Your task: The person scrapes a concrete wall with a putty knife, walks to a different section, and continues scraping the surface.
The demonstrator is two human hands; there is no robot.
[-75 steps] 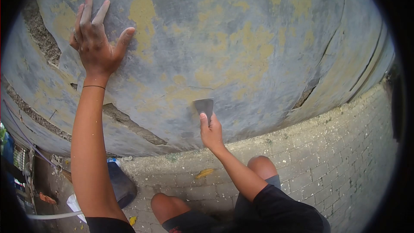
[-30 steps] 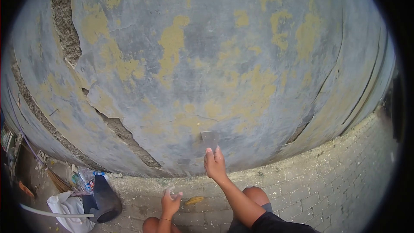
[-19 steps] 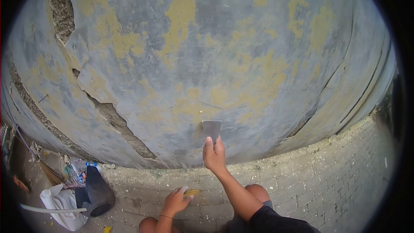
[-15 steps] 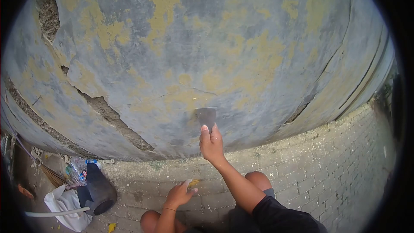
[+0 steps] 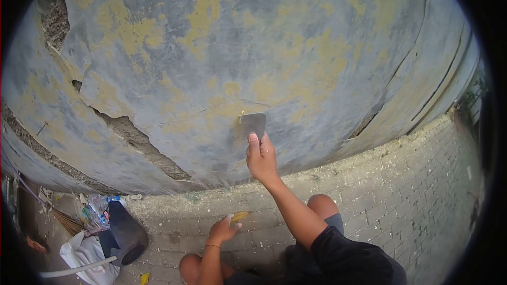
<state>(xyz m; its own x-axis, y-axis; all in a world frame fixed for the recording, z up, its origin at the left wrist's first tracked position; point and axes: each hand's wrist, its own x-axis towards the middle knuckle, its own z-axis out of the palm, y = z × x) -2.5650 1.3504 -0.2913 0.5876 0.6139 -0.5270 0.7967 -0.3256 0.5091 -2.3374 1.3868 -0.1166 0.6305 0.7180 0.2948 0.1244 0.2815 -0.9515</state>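
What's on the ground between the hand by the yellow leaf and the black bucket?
Only bare paving bricks lie between the left hand and the black bucket, in the head view.

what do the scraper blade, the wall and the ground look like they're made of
The scraper blade, in the right hand, looks like thin metal: flat, grey, dull sheen. The wall seems to be cement render under flaking grey paint, with yellow patches and rough grit showing in the cracks. The ground looks like brick or concrete pavers, judging by the jointed blocks.
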